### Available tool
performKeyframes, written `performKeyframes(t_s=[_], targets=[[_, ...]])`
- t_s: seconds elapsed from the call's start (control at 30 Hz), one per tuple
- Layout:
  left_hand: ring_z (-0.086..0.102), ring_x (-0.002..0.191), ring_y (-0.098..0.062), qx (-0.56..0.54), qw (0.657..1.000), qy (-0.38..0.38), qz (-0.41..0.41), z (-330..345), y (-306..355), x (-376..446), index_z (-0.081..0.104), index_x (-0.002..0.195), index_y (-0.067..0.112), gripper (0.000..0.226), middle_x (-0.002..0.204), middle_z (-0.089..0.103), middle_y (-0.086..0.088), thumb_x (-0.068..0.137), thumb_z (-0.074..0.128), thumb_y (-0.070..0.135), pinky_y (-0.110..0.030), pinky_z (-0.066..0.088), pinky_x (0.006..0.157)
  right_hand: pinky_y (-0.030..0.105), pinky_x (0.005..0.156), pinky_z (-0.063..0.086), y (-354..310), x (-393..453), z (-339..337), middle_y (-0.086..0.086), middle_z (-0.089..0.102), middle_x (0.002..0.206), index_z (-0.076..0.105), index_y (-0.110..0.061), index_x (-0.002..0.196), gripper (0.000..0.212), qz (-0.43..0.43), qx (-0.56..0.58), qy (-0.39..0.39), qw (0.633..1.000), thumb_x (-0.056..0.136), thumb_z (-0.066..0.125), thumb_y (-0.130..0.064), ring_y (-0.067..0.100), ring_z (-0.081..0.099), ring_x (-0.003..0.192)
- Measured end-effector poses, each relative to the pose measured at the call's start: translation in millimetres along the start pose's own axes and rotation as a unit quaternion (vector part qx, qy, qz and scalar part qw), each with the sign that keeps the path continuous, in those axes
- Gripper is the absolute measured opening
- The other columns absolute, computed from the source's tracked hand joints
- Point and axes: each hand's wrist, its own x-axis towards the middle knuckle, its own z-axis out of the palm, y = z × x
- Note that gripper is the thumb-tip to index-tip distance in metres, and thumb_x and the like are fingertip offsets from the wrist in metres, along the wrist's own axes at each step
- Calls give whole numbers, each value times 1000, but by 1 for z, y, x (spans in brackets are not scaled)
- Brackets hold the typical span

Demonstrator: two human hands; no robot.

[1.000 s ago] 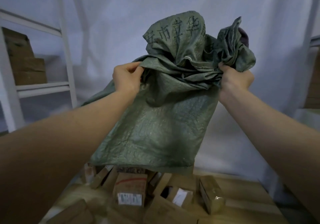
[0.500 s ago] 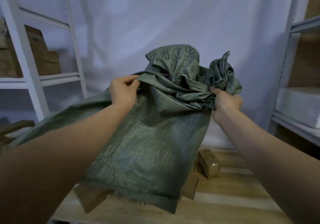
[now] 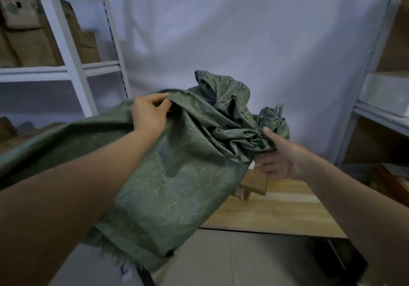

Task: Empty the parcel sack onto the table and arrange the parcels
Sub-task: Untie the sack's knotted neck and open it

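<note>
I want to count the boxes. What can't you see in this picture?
Head view only:
- Parcels: the green sack covers all but one box corner on the table.
- Sack's inside: folds hide it.
- Right hand: motion blur, so its grip is unclear.
- Left hand pinches the sack; the fingertips are tucked in a fold.

One head-worn wide-angle view looks forward and down, close over both forearms, toward the table [image 3: 276,210] and backdrop.
</note>
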Motion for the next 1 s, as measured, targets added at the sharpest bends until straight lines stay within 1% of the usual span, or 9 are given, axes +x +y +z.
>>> performKeyframes(t_s=[0.1,0.27,0.4,0.57,0.63,0.7,0.8,0.9,1.0], targets=[[70,89,-16,28,999,-21,-16,-15,-15,-16,76,104,7,17,94,73,1,89,69,10,-34,57,91,38,68,58,17,-19,-5,22,73,79,68,7,89,87,21,-243,20,970,91,37,-74,34,71,70],[68,91,-15,74,996,-39,-22,-32,-29,-38,75,107,7,19,98,72,1,91,68,12,-25,53,87,36,52,56,22,-13,17,14,65,50,68,5,70,58,-173,-223,181,942,96,56,-45,30,62,44],[70,90,-16,70,995,-63,-37,-47,-34,-46,76,105,10,17,93,73,3,89,69,12,-31,55,90,48,71,61,22,-10,45,17,73,69,71,0,76,43,-233,-255,168,923,92,64,-39,30,67,58],[69,91,-15,89,993,-59,-40,-63,-32,-47,75,107,10,18,91,72,6,91,68,13,-29,55,90,36,80,52,32,-1,59,7,71,100,72,-11,93,23,-221,-280,78,931,89,73,-33,20,63,84],[70,89,-16,89,993,-57,-41,-66,-32,-48,76,106,9,17,91,73,4,91,68,12,-30,55,90,33,88,45,39,-1,61,7,62,126,63,-12,126,46,-182,-263,7,948,85,77,-29,21,57,106],[69,85,-14,94,993,-56,-38,-66,-31,-48,75,107,7,18,92,73,1,91,67,11,-28,55,87,27,85,42,48,3,60,6,54,134,46,-12,144,67,-132,-258,-76,954,85,76,-20,19,52,107],[65,76,-7,95,994,-39,-36,-65,-29,-49,73,111,6,21,101,73,-5,93,65,11,-19,53,79,13,68,47,67,9,55,-1,54,128,51,-12,133,55,-91,-310,-159,933,84,74,-9,15,55,99],[62,66,5,91,995,-2,-44,-71,-27,-50,70,114,10,22,99,70,1,94,64,14,-5,49,61,32,99,48,87,17,50,5,56,138,49,-13,143,77,-61,-391,-148,906,75,85,-20,25,53,125],[62,68,5,84,995,12,-53,-80,-28,-54,71,115,9,23,99,70,0,94,64,15,-3,48,58,46,102,48,116,52,46,1,66,122,59,-25,131,100,-84,-407,-102,904,43,87,-61,27,59,119]])
